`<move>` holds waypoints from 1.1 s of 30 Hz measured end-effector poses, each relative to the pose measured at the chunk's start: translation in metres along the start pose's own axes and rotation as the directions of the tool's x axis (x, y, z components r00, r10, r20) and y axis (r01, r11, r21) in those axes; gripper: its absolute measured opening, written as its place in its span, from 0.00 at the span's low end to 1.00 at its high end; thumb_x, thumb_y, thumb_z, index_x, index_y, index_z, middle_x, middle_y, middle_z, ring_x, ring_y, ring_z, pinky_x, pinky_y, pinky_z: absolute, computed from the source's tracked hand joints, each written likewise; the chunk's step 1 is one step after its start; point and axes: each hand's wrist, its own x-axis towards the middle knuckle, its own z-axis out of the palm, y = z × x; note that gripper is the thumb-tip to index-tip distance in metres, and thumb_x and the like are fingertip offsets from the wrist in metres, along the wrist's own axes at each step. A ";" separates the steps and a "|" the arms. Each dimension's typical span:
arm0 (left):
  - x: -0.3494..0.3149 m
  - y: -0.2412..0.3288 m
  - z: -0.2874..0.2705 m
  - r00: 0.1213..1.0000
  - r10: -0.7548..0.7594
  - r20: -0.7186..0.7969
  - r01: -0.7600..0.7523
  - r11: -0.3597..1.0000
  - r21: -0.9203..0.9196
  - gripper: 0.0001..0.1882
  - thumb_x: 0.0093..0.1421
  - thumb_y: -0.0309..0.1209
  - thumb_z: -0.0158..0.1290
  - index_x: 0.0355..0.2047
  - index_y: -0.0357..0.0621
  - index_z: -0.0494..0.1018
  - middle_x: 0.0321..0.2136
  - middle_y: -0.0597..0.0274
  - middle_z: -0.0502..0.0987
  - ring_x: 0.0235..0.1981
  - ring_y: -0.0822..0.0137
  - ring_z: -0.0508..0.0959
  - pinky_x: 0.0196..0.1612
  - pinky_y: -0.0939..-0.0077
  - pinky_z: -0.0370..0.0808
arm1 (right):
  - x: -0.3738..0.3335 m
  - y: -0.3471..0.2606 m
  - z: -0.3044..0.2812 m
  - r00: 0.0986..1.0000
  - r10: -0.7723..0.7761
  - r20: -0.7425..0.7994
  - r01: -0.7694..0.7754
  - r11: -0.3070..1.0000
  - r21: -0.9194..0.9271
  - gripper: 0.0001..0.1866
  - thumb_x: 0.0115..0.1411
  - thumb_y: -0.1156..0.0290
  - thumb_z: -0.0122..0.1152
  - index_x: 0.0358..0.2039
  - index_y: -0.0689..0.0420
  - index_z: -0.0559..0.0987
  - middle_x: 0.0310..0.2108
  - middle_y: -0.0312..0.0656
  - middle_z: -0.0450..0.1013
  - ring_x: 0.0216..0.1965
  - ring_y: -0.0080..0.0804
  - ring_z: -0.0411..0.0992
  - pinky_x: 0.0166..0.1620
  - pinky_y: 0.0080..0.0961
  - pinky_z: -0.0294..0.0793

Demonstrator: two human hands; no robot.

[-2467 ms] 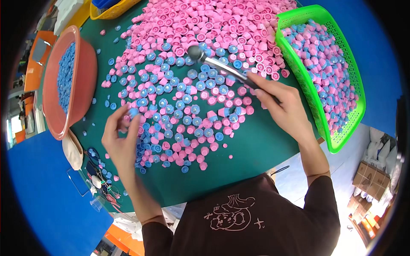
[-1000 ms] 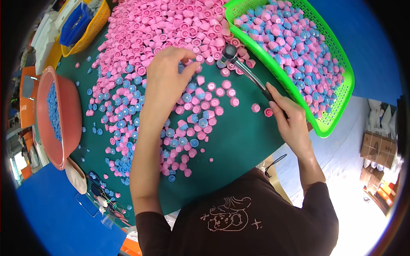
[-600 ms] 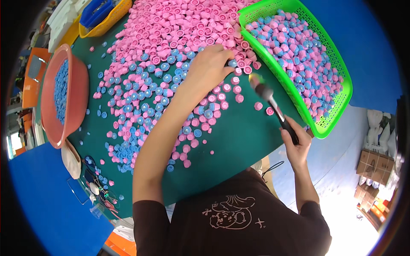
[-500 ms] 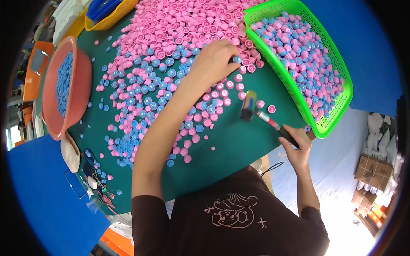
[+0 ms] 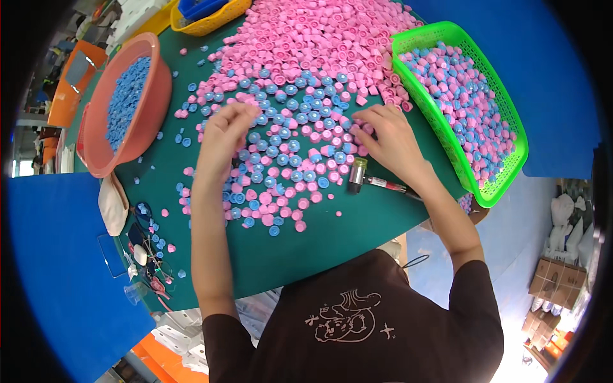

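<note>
Toward the right, near side of the scattered pieces, the mallet (image 5: 358,173) is now lying on the green tabletop (image 5: 274,258); half a second ago the right hand (image 5: 394,142) was gripping its handle. That hand is now reaching in among the pieces, its fingers curling narrowly by a small pink cup (image 5: 355,129), though I cannot tell whether they are holding it. The left hand (image 5: 220,143) has moved back from the far right to the left of the spread; its fingers are bunching together, and any piece inside is hidden. Both hands are thus working at the pieces, with the tool resting free.

Pink cups are spreading across the far side in a heap (image 5: 313,38). A salmon basin (image 5: 159,89) of blue pieces is standing left, a green basket (image 5: 434,35) of pink-and-blue ones is sitting right, and a yellow basket (image 5: 217,24) is resting far left. Near left, a beige pouch (image 5: 112,205) is hanging at the edge. Beyond, at right, a cardboard box (image 5: 557,281) is standing on the pale floor (image 5: 517,233).
</note>
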 end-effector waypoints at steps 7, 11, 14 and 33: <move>-0.001 -0.025 0.024 0.881 0.470 0.053 -0.390 0.657 0.645 0.10 0.54 0.31 0.61 0.34 0.40 0.78 0.33 0.60 0.77 0.33 0.65 0.76 0.37 0.72 0.71 | 0.028 0.010 0.004 0.963 0.023 0.268 -0.022 1.000 -0.007 0.12 0.50 0.68 0.66 0.36 0.57 0.80 0.36 0.41 0.71 0.39 0.39 0.73 0.41 0.35 0.72; 0.024 -0.022 0.054 0.818 0.471 0.332 -0.554 0.485 0.677 0.18 0.50 0.35 0.62 0.39 0.38 0.74 0.36 0.54 0.73 0.39 0.52 0.75 0.42 0.62 0.72 | 0.039 0.008 0.009 0.963 -0.058 0.262 0.062 0.998 -0.010 0.13 0.50 0.66 0.66 0.36 0.57 0.80 0.37 0.41 0.71 0.40 0.40 0.72 0.42 0.35 0.72; 0.042 -0.026 0.065 0.827 0.429 0.363 -0.531 0.388 0.753 0.18 0.51 0.35 0.61 0.39 0.38 0.74 0.35 0.52 0.72 0.41 0.51 0.75 0.43 0.61 0.73 | 0.043 0.014 0.010 0.982 0.030 0.189 -0.058 0.987 0.148 0.14 0.51 0.65 0.66 0.35 0.60 0.80 0.37 0.41 0.72 0.36 0.35 0.74 0.39 0.33 0.73; 0.056 -0.032 0.080 0.838 0.355 0.415 -0.526 0.321 0.787 0.15 0.52 0.24 0.57 0.39 0.34 0.70 0.34 0.44 0.75 0.37 0.45 0.78 0.39 0.55 0.75 | 0.068 0.002 0.042 0.974 -0.053 0.220 0.030 0.994 0.107 0.18 0.45 0.76 0.64 0.40 0.62 0.79 0.31 0.51 0.77 0.38 0.49 0.75 0.44 0.40 0.73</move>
